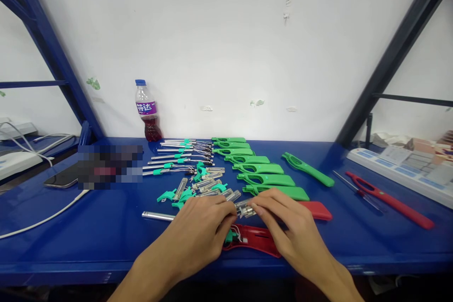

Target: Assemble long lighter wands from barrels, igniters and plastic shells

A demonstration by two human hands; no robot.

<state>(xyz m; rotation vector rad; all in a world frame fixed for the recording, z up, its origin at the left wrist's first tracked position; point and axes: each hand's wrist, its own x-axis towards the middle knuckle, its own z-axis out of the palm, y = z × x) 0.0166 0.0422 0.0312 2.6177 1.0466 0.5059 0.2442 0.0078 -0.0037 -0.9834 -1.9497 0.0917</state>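
Presently gripping a clear tank (pixel 245 209) between the fingertips of the left hand (pixel 201 224) and right hand (pixel 292 226), close to an open red casing (pixel 262 239) near the front edge of the surface (pixel 88 245), with green casings (pixel 278 180) lined up toward the back edge.

A glossy blue table (pixel 88 236) is carrying silver metal tubes (pixel 161 162), clear oblong cartridges (pixel 181 188) and a blue-capped plastic bottle (pixel 146 108) beyond the left hand (pixel 198 226); green plastic shells (pixel 272 168) are lying beyond the right hand (pixel 290 222), an open red plastic shell (pixel 262 240) between both.
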